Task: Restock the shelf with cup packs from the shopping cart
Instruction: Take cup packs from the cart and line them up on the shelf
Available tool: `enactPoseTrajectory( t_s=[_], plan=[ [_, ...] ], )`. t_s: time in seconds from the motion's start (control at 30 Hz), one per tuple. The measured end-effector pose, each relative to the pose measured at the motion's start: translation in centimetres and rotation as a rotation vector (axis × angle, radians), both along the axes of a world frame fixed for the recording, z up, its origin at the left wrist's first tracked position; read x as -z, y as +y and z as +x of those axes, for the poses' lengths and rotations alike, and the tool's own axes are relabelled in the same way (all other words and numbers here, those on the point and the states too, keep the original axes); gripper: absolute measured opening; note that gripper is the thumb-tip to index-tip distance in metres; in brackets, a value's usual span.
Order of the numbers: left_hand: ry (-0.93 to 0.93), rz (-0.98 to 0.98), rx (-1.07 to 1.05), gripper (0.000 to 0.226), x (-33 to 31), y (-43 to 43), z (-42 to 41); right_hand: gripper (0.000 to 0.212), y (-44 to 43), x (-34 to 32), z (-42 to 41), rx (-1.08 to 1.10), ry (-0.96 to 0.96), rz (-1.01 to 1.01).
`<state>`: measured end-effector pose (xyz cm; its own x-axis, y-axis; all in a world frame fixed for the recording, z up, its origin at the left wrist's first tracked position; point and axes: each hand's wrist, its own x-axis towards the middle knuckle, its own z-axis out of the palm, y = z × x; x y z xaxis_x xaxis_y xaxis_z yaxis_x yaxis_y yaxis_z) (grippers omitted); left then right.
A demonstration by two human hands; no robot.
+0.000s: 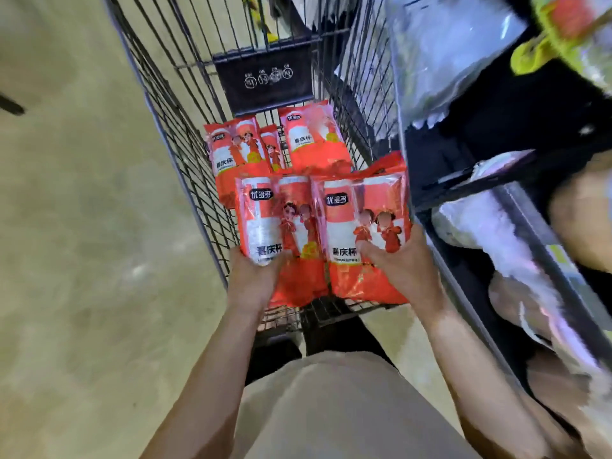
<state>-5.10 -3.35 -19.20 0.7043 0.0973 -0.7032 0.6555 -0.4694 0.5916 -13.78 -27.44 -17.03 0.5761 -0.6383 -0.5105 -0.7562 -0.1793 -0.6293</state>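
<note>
I hold two red-and-white cup packs side by side above the near end of the wire shopping cart (185, 154). My left hand (255, 276) grips the lower edge of the left cup pack (275, 223). My right hand (397, 263) grips the right cup pack (361, 220), thumb on its front. Deeper in the cart lie more cup packs: one at the left (231, 150), a narrow one in the middle (273, 147) and one at the right (314, 137). The shelf (496, 180) stands directly to the right of the cart.
The dark shelf unit holds clear plastic-wrapped goods (447, 54) on upper and lower levels, with a yellow-green item (543, 44) at the top right. The cart's black child-seat flap (265, 81) stands at its far end. Beige floor (82, 226) lies to the left.
</note>
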Motion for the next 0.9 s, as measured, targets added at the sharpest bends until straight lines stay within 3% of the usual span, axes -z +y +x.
enactPoseTrajectory(
  t_s=[0.17,0.3,0.43,0.6,0.7,0.83,0.9],
  plan=[
    [-0.155,-0.138,0.066,0.086,-7.2,2.8,-1.9,0.069,2.1,-7.9,-5.0,0.093,-0.176,-0.037],
    [-0.269,-0.187,0.154,0.084,-11.7,4.2,-3.7,0.038,2.7,-12.2,-10.7,0.114,-0.359,-0.005],
    [-0.326,-0.291,0.239,0.094,-15.6,3.5,-5.2,0.071,2.6,-15.8,-16.6,0.303,-0.367,-0.097],
    [-0.374,-0.413,0.39,0.096,-19.2,-0.6,-7.6,0.078,1.1,-19.1,-23.6,0.497,-0.434,-0.181],
    [-0.387,-0.465,0.508,0.082,-21.0,-4.9,-10.0,0.082,-0.5,-20.1,-28.2,0.604,-0.471,-0.172],
    [-0.451,-0.54,0.606,0.053,-22.9,-10.9,-14.3,0.062,-3.0,-20.6,-34.7,0.707,-0.468,-0.24],
    [-0.461,-0.555,0.694,0.05,-23.7,-14.3,-17.0,0.059,-4.7,-20.8,-38.3,0.745,-0.48,-0.256]
  ],
)
